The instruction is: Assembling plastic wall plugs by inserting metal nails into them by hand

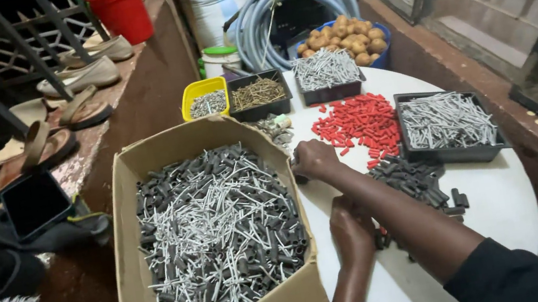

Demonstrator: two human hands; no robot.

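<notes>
A big cardboard box (127, 218) stands at the left edge of a round white table (496, 200). It is filled with short black tubes with grey pins (217, 232). My right hand (314, 160) reaches across to the box's right wall, fingers curled, with a small dark tube end showing under them. My left hand (351, 228) rests on the table just right of the box, closed with its back to me, so its fingers are hidden. A heap of loose black tubes (416, 181) lies to the right of both hands, beyond my right forearm.
Red plastic caps (359, 125) lie in a pile behind the hands. Black trays of grey pins (446, 121) (325, 72), a tray of brown screws (259, 93) and a yellow tub (204, 100) ring the table's far side. A hose coil, a bowl of potatoes (345, 40) and shoes sit beyond.
</notes>
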